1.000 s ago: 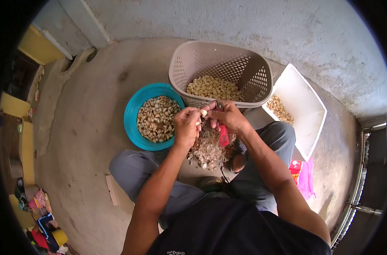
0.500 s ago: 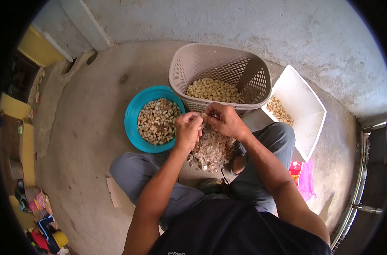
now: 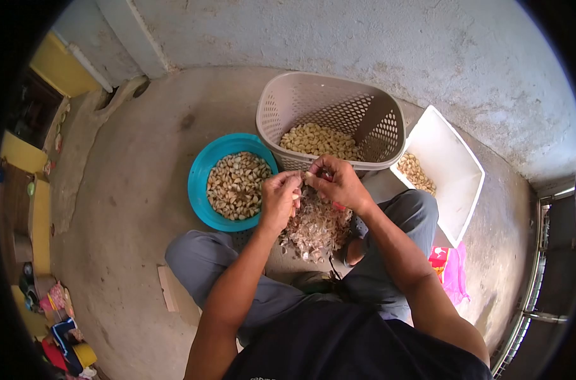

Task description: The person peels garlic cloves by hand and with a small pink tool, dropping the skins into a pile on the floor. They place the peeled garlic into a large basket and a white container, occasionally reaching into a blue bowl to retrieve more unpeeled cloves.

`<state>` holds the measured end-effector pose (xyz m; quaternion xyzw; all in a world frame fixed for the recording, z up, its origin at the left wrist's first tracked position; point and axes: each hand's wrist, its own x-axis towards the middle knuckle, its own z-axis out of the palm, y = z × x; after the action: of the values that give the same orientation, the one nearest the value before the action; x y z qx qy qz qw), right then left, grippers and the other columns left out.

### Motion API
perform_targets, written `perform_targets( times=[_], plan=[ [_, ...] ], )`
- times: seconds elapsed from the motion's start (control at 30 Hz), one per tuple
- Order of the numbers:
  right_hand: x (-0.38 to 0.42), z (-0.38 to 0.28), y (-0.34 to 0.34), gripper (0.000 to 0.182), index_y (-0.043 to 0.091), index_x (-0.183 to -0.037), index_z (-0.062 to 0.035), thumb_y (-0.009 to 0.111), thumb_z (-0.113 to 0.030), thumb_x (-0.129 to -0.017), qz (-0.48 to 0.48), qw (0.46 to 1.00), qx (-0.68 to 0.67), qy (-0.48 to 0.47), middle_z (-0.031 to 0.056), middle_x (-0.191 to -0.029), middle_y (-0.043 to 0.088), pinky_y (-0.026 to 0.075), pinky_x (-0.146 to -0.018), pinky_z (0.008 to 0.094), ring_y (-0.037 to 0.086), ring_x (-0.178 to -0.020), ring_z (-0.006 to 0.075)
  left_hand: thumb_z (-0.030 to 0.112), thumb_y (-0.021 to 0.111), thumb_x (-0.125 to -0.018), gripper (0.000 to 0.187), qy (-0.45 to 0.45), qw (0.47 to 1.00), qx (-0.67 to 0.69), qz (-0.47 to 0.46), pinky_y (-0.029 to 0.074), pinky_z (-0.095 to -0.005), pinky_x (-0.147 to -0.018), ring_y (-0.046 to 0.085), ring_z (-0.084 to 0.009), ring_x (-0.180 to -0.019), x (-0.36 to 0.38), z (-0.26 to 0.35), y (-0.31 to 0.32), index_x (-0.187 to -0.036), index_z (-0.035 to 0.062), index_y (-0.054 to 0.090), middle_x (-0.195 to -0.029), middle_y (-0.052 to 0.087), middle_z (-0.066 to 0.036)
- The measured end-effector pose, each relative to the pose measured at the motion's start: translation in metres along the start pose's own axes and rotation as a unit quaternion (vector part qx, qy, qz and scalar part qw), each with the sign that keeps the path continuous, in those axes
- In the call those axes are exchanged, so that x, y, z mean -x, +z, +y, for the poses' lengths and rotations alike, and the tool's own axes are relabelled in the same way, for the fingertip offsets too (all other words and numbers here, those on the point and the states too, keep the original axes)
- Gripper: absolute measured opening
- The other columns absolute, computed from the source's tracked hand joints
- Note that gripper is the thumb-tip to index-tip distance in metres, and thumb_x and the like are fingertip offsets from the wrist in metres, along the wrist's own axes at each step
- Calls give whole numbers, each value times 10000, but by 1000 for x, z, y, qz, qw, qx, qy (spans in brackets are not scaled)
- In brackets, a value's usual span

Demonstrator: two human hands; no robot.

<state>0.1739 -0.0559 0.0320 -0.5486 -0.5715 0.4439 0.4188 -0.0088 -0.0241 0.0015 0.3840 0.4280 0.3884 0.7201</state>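
Observation:
My left hand (image 3: 281,197) is closed, fingertips pinched, with a pale garlic clove (image 3: 295,197) showing at its fingers. Close beside it, my right hand (image 3: 338,184) pinches another small garlic clove (image 3: 309,175) at the fingertips. A bit of something red (image 3: 338,206) shows under the right palm; its kind is hidden. Below both hands lies a heap of papery garlic skins (image 3: 316,231) on the floor. Unpeeled garlic cloves (image 3: 237,183) fill much of the teal basin (image 3: 198,202) at the left. Peeled cloves (image 3: 319,140) lie in the beige perforated basket (image 3: 300,85) ahead.
A tilted white tub (image 3: 449,171) at the right holds more garlic cloves (image 3: 416,171). A pink bag (image 3: 454,275) lies near my right knee. The wall (image 3: 338,38) rises behind the basket. Assorted items (image 3: 63,342) lie at the far left.
Both hands stay together over the skins, with the right wrist turned slightly. A red bit under the right palm and a clove at the left fingers now show. The view has shifted slightly.

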Motion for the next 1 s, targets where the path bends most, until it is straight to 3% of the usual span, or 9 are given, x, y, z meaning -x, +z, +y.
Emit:
perform_targets(
  times=[0.07, 0.27, 0.37, 0.57, 0.67, 0.77, 0.87, 1.0],
  plan=[
    [2, 5, 1, 180, 615, -1029, 11, 732, -69, -917, 14, 994, 95, -51, 74, -812, 652, 505, -614, 316, 637, -700, 143, 163, 680, -948, 177, 8, 1000, 15, 0, 386, -229, -344, 551, -81, -478, -1, 2, -2, -999, -4, 710, -722, 605, -30],
    [1, 13, 6, 199, 614, -1031, 22, 730, -35, -879, 37, 976, 142, -163, 195, -872, 653, 515, -686, 377, 658, -747, 282, 133, 656, -958, 144, 5, 1000, -20, -20, 380, -230, -337, 545, -98, -474, -2, -3, 0, -964, -10, 680, -719, 604, -41],
    [1, 11, 7, 190, 622, -1019, 24, 735, -22, -873, 53, 963, 185, -188, 176, -824, 641, 517, -675, 376, 667, -747, 247, 113, 655, -945, 124, -4, 1000, -6, -11, 377, -229, -335, 542, -99, -470, -5, -4, 0, -948, -10, 673, -714, 605, -42],
    [-4, 24, 11, 215, 669, -1017, 14, 781, -16, -836, 14, 999, -18, 30, 25, -742, 628, 483, -625, 303, 589, -729, 100, 111, 677, -907, 119, 14, 1000, 18, 15, 374, -222, -342, 529, -75, -452, -5, -8, 1, -901, -6, 700, -660, 598, -25],
    [-3, 8, 11, 203, 678, -1047, 0, 785, -88, -897, -15, 990, -101, 93, -32, -717, 605, 435, -541, 230, 535, -601, 56, 98, 674, -909, 113, 15, 999, 11, 36, 365, -221, -341, 531, -69, -456, -7, -9, 1, -878, -5, 708, -651, 595, -14],
    [-16, 53, 17, 179, 692, -1033, 1, 773, -106, -915, 32, 987, 34, -150, -24, -687, 601, 408, -495, 213, 509, -550, 43, 85, 669, -912, 112, 56, 997, -48, 31, 378, -216, -377, 522, -50, -470, -5, -8, 2, -862, -4, 713, -666, 603, 3],
    [-8, 20, 7, 148, 698, -1000, -9, 743, -140, -947, -43, 990, -126, 49, -12, -701, 614, 399, -474, 211, 530, -557, 40, 89, 665, -915, 125, 107, 992, -68, 4, 376, -217, -368, 534, -61, -493, -9, -14, -1, -949, -23, 707, -689, 607, -4],
    [-7, 21, 8, 162, 695, -994, -13, 710, -173, -973, -23, 974, -190, 121, 9, -713, 624, 388, -432, 214, 532, -533, 52, 78, 661, -922, 123, 142, 984, -111, 2, 392, -214, -408, 523, -43, -511, -11, -16, -1, -933, -35, 708, -682, 608, 12]
  ],
)
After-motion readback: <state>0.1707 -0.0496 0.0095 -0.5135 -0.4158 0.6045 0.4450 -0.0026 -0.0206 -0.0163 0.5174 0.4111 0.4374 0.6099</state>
